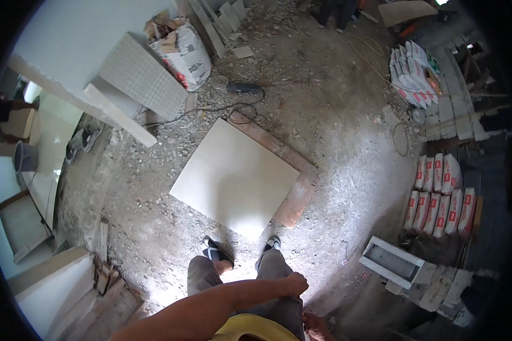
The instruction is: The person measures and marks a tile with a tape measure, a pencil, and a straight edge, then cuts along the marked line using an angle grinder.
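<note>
My left arm reaches across my body, and my left hand (294, 284) is closed beside my right thigh; whatever its fingers may hold is hidden. Low at the bottom edge, my right hand (317, 327) shows only in part next to my trouser leg, its fingers too unclear to read. Just ahead of my feet lies a large square cream tile (233, 176). It rests partly over a reddish-brown slab (294, 206) that sticks out along its right side. Neither hand touches the tile. Beyond its far corner an angle grinder (242, 87) lies on the ground with its cord.
A stuffed white sack (185, 54) and a gridded tile panel (136, 74) lean at the left wall, near a pale plank (119, 115). Bags (441, 210) with red marks and a white-framed tray (391, 261) stand right. Rubble covers the floor; another person's legs (335, 12) show far off.
</note>
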`<state>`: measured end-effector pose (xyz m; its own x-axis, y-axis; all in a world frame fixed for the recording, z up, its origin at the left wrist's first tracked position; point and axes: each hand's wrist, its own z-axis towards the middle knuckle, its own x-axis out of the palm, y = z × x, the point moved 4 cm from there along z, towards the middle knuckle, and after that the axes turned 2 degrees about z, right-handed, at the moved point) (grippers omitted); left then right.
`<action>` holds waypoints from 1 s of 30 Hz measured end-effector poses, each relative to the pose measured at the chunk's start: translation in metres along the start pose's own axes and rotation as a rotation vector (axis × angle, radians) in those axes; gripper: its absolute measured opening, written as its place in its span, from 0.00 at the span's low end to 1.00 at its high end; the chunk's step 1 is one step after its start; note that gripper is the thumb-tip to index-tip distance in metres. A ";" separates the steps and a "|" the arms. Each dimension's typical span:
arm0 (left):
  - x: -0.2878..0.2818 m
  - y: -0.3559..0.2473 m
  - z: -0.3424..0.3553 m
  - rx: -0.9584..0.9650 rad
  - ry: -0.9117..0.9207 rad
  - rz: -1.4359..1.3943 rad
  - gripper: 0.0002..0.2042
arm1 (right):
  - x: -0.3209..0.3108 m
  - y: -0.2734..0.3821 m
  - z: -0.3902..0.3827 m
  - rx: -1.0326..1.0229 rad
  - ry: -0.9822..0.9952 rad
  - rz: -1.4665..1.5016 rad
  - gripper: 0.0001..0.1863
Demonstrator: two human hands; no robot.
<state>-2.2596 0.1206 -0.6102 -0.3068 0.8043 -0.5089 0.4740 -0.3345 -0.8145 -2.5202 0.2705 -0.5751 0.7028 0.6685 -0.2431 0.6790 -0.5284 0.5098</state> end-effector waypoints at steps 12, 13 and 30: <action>-0.120 -0.057 0.065 -0.038 -0.604 0.057 0.08 | -0.077 0.259 0.179 -0.180 0.200 -0.462 0.24; -0.133 -0.056 0.075 -0.068 -0.627 0.046 0.08 | -0.084 0.280 0.193 -0.224 0.231 -0.489 0.25; -0.024 -0.040 -0.141 -1.144 -1.261 -0.483 0.12 | 0.013 0.422 0.154 -0.604 0.638 -0.967 0.34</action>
<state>-2.1550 0.1838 -0.5266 -0.7092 -0.2980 -0.6389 0.2743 0.7182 -0.6395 -2.1916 -0.0248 -0.4905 -0.3499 0.8604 -0.3704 0.5305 0.5079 0.6787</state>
